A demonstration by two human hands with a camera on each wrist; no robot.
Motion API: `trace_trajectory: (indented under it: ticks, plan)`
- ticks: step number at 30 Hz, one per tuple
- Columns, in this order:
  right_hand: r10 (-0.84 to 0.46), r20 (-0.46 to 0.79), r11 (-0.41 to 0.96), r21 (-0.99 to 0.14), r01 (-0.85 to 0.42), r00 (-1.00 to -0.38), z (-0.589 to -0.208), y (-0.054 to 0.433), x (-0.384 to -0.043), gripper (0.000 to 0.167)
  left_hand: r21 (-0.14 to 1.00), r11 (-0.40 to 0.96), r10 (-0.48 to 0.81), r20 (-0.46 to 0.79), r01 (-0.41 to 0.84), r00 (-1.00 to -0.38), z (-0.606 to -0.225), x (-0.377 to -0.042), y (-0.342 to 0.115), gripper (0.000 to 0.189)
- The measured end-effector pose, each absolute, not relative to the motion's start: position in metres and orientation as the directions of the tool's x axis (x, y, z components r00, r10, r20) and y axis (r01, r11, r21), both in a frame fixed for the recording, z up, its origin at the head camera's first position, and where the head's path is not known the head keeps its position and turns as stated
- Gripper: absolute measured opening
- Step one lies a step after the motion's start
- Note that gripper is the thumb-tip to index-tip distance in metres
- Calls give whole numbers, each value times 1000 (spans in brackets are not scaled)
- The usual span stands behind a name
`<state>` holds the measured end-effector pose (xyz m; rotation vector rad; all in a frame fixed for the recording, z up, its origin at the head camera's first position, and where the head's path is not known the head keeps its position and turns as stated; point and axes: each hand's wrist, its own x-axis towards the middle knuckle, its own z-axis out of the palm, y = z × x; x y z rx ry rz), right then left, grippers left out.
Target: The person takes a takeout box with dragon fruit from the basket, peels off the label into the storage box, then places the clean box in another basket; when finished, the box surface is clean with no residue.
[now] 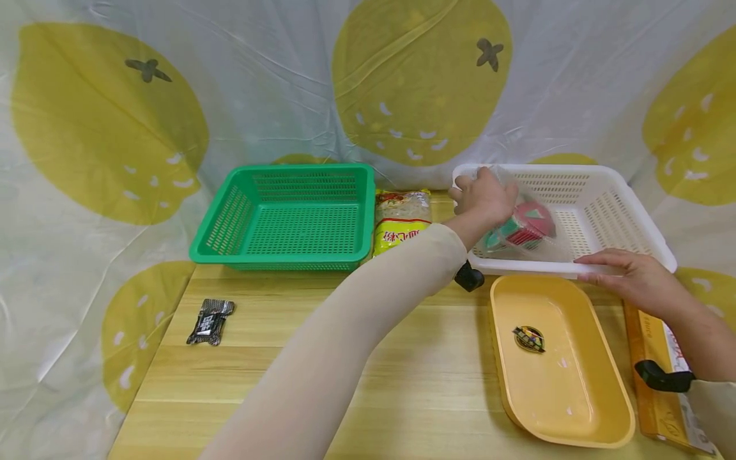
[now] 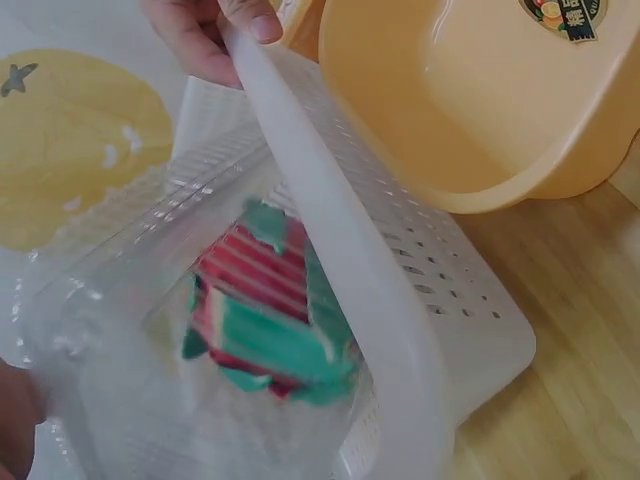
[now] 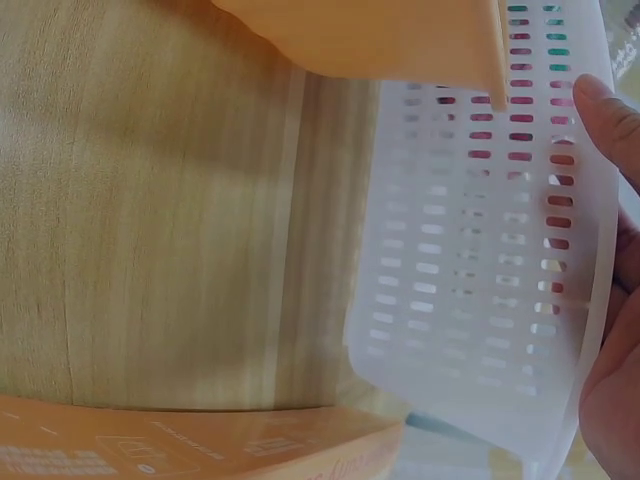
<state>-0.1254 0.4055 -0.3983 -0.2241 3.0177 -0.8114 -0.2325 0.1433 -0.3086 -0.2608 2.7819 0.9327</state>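
Observation:
My left hand grips the edge of a clear plastic container inside the white basket. Through the clear plastic shows a red and green wrapped thing; I cannot tell whether it lies inside the container or beneath it. At the basket's near rim, my right hand pinches the edge between thumb and fingers. In the right wrist view, the thumb rests over that rim. Only a bit of the left hand appears at the lower left of the left wrist view.
A green basket stands at the back left, with a yellow-labelled food bag beside it. In front of the white basket sits a yellow-orange tub. An orange box lies to its right. A small black packet lies at left.

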Motion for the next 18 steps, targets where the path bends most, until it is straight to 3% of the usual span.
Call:
trace_trajectory:
  ticks: [6, 11, 18]
  plan:
    - [-155, 55, 848, -504, -161, -986, -397, 405, -125, 31, 559, 805, -49, -269, -197, -962, -318, -233, 143, 49]
    - [-152, 51, 841, -519, -156, -987, -397, 405, -124, 31, 637, 753, 24, -271, -161, -962, -326, -228, 146, 41]
    - [-165, 86, 812, -554, -185, -982, -400, 404, -123, 31, 846, 527, 287, -266, -80, -920, -345, -215, 145, 51]
